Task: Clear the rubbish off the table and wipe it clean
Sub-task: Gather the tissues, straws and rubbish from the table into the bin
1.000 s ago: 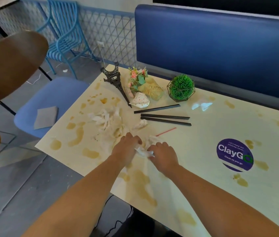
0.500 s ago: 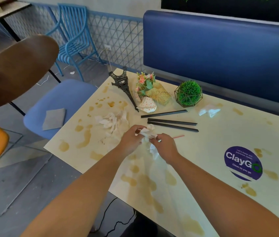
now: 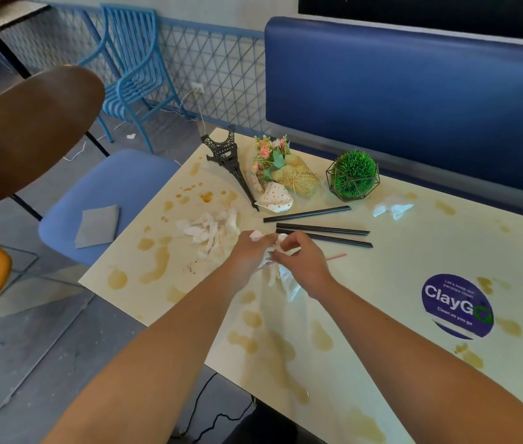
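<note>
Tissue scraps [image 3: 266, 251] were bunched between your two hands just above the table [image 3: 414, 274], near its middle, with a clear plastic bag [image 3: 286, 283] hanging beneath them; your left hand [image 3: 249, 251] had its fingers curled round the wad, and your right hand [image 3: 302, 264] pinched at the paper and what looked like the bag's edge. To do this well, you needed the bag's mouth held wide with one hand while the other pushed the wad fully inside, so nothing dropped onto the brown stains [image 3: 157, 264]. A larger heap of torn tissue [image 3: 209, 227] lay just to the left, three black straws [image 3: 321, 229] and a thin red straw [image 3: 335, 257] beside your right hand, and another crumpled tissue [image 3: 391, 208] near the green ball plant [image 3: 353, 176]. Judging by all that, gathering had barely begun, and wiping had to wait
</note>
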Motion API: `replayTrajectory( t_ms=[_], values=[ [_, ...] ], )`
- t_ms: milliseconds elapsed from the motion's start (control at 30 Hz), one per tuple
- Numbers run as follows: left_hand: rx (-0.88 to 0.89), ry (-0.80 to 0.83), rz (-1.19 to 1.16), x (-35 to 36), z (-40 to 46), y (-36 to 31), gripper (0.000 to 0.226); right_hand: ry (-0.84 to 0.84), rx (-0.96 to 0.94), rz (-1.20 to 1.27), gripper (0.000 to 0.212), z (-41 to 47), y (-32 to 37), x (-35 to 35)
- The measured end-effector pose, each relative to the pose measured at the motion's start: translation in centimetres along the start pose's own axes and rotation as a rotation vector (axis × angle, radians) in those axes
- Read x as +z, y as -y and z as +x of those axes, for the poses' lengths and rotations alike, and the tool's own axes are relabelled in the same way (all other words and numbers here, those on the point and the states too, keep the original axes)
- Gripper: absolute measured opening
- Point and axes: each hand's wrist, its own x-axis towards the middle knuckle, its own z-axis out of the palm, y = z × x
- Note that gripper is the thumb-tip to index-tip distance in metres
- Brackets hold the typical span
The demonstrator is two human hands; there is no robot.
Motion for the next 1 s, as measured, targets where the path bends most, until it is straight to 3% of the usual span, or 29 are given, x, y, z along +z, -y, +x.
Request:
replayTrajectory(
  t_ms=[200, 333, 433, 500, 633, 733, 800, 933, 1000],
  values=[
    [-0.105, -0.004, -0.063, 0.6, 0.3, -0.2, 0.018, 0.056, 0.061, 0.116, 0.017, 0.9, 0.0, -1.2],
    [-0.198, 0.039, 0.042, 1.5, 0.1, -0.4, 0.027, -0.049, 0.047, 0.104, 0.016, 1.5, -0.2, -2.0],
    [-0.145, 0.071, 0.115, 1.6, 0.6, -0.7, 0.031, -0.066, 0.014, 0.030, 0.011, 2.0, -0.6, -2.4],
    [-0.071, 0.054, 0.166, 1.5, 1.0, -0.8, 0.022, -0.069, 0.007, -0.013, 0.004, 2.1, -1.1, -2.6],
    [-0.014, -0.021, 0.189, 0.8, 1.5, -1.3, 0.010, 0.037, 0.056, -0.289, 0.013, 1.8, -3.0, -2.8],
    [-0.014, -0.042, 0.230, 0.2, 1.5, -1.2, 0.010, 0.157, -0.005, -0.693, 0.042, 1.2, -4.5, -2.4],
    [0.009, -0.047, 0.275, -0.1, 1.4, -0.9, 0.016, 0.167, -0.055, -0.830, 0.056, 0.8, -5.0, -2.0],
    [0.028, -0.053, 0.315, -0.9, 1.6, -0.3, 0.024, 0.118, -0.153, -0.927, 0.048, 0.7, -5.9, -1.3],
    [0.015, -0.062, 0.303, -1.1, 1.8, -0.1, 0.015, 0.115, -0.164, -0.881, 0.035, 0.7, -6.1, -1.2]
  ],
)
